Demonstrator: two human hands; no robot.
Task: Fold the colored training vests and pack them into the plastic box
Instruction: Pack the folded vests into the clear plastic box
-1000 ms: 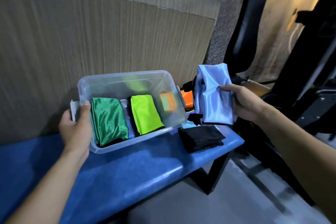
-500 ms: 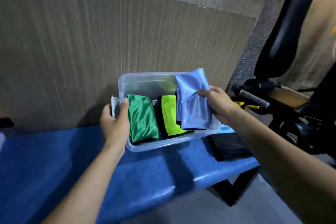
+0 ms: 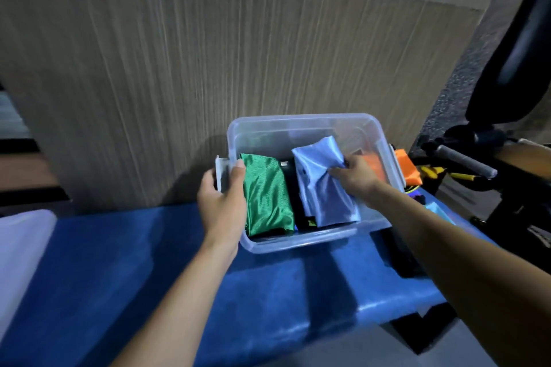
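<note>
Left hand grips the left rim of the plastic box on the blue bench, thumb hooked inside beside the folded green vest. Right hand pinches the light-blue vest, already low in the box middle. An orange vest lies against the right wall. Best to press it flat beside the green 1, folds kept tight, before letting go.
</note>
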